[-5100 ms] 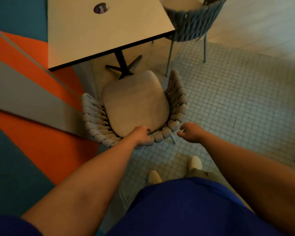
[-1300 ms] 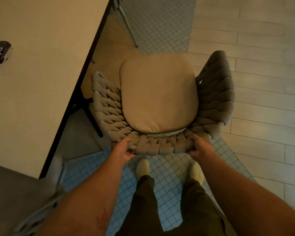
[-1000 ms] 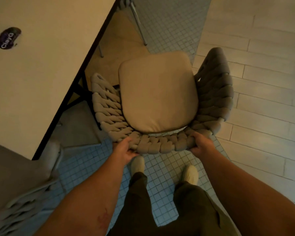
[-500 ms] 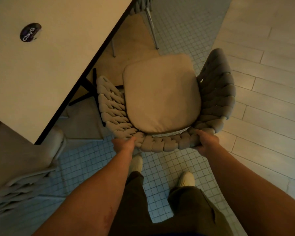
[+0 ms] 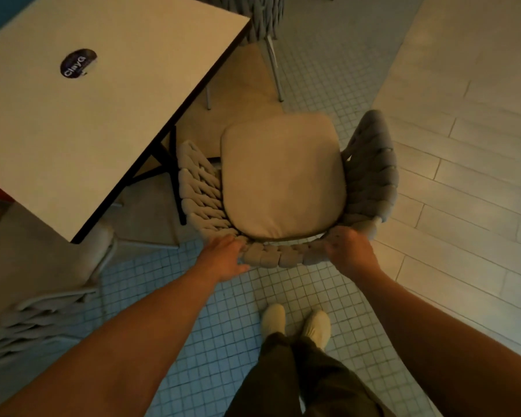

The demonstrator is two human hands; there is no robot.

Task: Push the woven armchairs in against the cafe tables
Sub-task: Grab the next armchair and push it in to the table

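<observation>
A grey woven armchair (image 5: 370, 176) with a beige seat cushion (image 5: 283, 176) stands in front of me, beside the right edge of a pale cafe table (image 5: 103, 115). The chair's left arm sits near the table's dark edge, and the seat is out from under the top. My left hand (image 5: 223, 257) grips the left end of the woven backrest. My right hand (image 5: 348, 248) grips its right end.
A second woven armchair (image 5: 42, 296) is tucked at the table's near-left corner. A third (image 5: 265, 13) stands at the far side, its metal legs on the small-tile floor. The table's black cross base (image 5: 163, 167) lies close to the chair's left side. Plank flooring runs to the right.
The armchair has shifted farther from me and turned slightly, staying alongside the table's right edge. Both hands stay on the backrest. My feet have moved closer together, behind the chair's right half.
</observation>
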